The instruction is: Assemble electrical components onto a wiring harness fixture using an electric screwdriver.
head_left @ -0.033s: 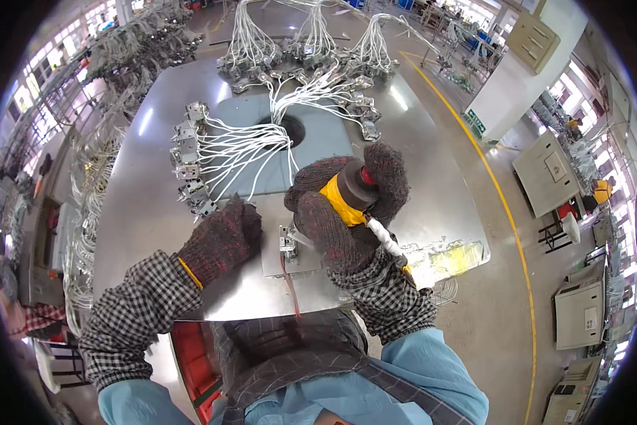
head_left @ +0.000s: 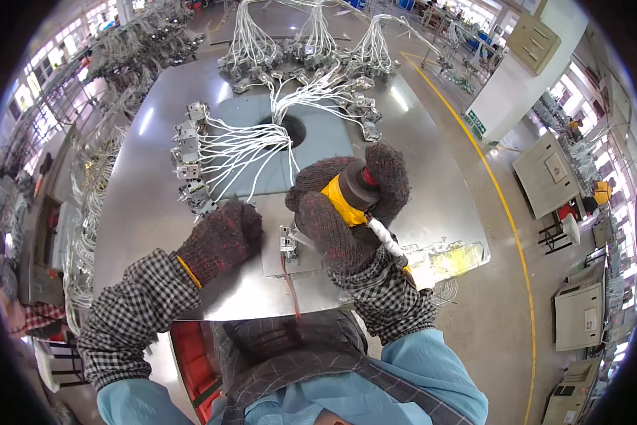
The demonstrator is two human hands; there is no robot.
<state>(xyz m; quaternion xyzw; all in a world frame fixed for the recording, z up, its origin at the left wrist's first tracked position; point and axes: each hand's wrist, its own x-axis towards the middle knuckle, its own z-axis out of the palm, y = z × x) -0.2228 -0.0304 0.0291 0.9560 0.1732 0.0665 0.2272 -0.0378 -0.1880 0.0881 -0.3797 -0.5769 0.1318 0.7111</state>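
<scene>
My right hand [head_left: 339, 212], in a dark knitted glove, wraps around a dark, cylindrical corded hand tool [head_left: 348, 195]. Yellow tape circles the tool's body, a bit of red shows near its top, and a white-wrapped cord runs back along my forearm. Its working end is hidden by the glove. Just left of this hand, a small metal connector piece [head_left: 288, 243] sits on a flat plate [head_left: 308, 264] with thin reddish-brown wires [head_left: 291, 290] trailing toward me. My left hand [head_left: 223, 239], gloved too, rests on the metal table with curled fingers; what they hold, if anything, is hidden.
White cables [head_left: 251, 142] fan out from a round hole [head_left: 290, 131] in a grey panel [head_left: 332, 142], ending in metal connectors [head_left: 186, 152]. More cable bundles [head_left: 315, 32] stand at the far edge. Yellow tape [head_left: 460, 258] covers the table's right corner. A pillar [head_left: 506, 85] rises far right.
</scene>
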